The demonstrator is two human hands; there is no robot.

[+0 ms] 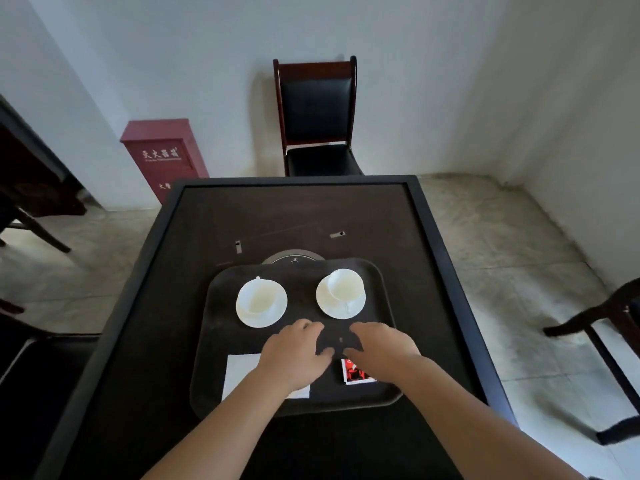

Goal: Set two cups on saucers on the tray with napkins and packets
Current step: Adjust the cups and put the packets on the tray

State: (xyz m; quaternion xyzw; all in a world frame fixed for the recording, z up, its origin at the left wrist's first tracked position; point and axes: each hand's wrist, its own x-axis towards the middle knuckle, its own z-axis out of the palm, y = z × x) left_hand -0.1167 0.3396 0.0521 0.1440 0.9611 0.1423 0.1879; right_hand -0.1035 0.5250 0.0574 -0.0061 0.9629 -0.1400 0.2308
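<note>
Head view looks down on two bare forearms reaching over a dark, matte square table [145,306] with a raised black rim. Nearest on it sits a dark, rounded-corner tray [207,358] with a low lip. On the tray's near left lies a flat white napkin [239,372], partly covered by the left hand [294,355]. That hand is palm down with fingers loosely curled and spread, tips on the tray floor, gripping nothing visible. Just right of it, the right hand [384,348] is also palm down, fingers bent inward toward the left hand; whether they pinch something small between them I cannot tell. Under the right wrist a glossy red and white packet [355,374] lies flat on the tray.

Farther back on the tray, two round white saucers stand apart. The left saucer [277,311] carries an upright smooth white cup [258,299]. The right saucer [327,306] holds a second white cup [344,284], which sits off-centre toward the far rim.

Beyond the tray a grey round disc [294,258] is set in the tabletop. Past the table stand a wooden chair [317,116] with black padding and a red metal cabinet [162,157].
</note>
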